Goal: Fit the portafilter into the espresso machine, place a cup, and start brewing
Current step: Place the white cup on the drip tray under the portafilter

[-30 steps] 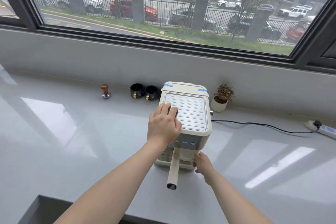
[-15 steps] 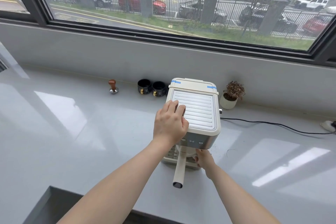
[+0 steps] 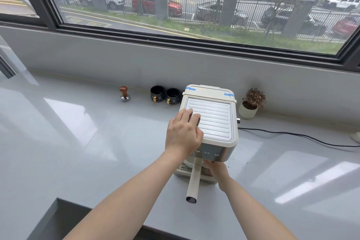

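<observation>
A cream espresso machine (image 3: pixel 214 121) stands on the grey counter by the window. My left hand (image 3: pixel 183 134) lies on its top left corner, fingers together on the ribbed plate, thumb side over the edge. The portafilter (image 3: pixel 193 183) sits under the machine's front, its cream handle pointing toward me. My right hand (image 3: pixel 217 169) is at the portafilter's head, just right of the handle, with its fingers hidden under the machine. Two black cups (image 3: pixel 157 93) (image 3: pixel 173 95) stand side by side behind the machine's left side.
A wooden-handled tamper (image 3: pixel 124 93) stands left of the cups. A small potted plant (image 3: pixel 251 103) sits right of the machine. A black cable (image 3: pixel 292 134) runs right to a power strip (image 3: pixel 355 136). Coffee specks (image 3: pixel 249 163) lie near the machine. The counter's front edge (image 3: pixel 58 200) drops off at lower left.
The view has shifted a little. Both hands stay on the machine and portafilter; my right hand sits slightly further under the front.
</observation>
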